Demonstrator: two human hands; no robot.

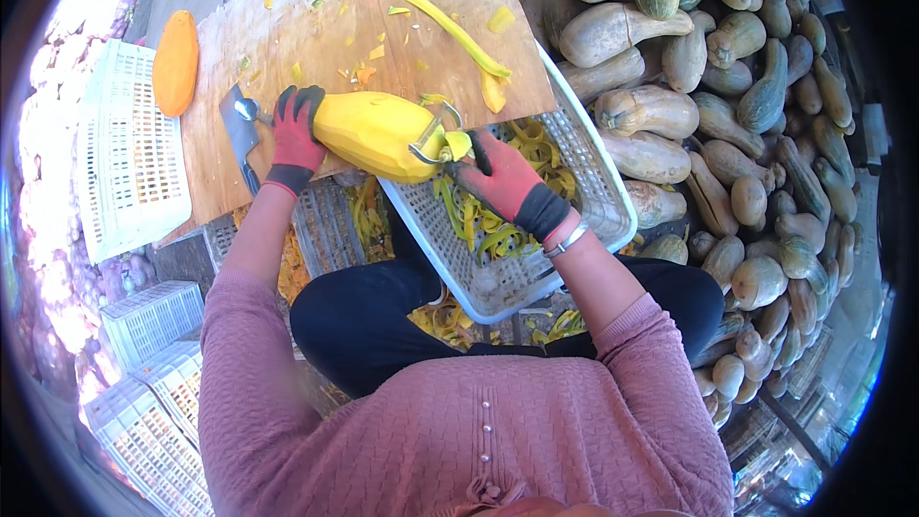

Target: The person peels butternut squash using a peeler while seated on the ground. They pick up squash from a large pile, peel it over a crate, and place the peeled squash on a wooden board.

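Observation:
A peeled yellow squash (pixel 373 133) lies on its side, across the near edge of the wooden board (pixel 287 43). My left hand (pixel 296 133), in a red and black glove, grips its left end. In my gloved right hand (pixel 502 176) is a wide peeler (pixel 431 136), its metal frame straddling the squash's right end by the stem. Some peel sits at the peeler, and my fingers hide most of its handle. Beside my left hand are a cleaver (pixel 240 129) and a metal spoon (pixel 247 109), whose handle runs towards my glove.
Under the board's near edge, a plastic crate (pixel 459 305) between my knees holds peel strips (pixel 495 233). An orange squash piece (pixel 174 64) rests at the board's left, near a white crate (pixel 129 158). A long peel (pixel 452 29) lies on the board. Unpeeled squashes (pixel 646 115) are heaped at right.

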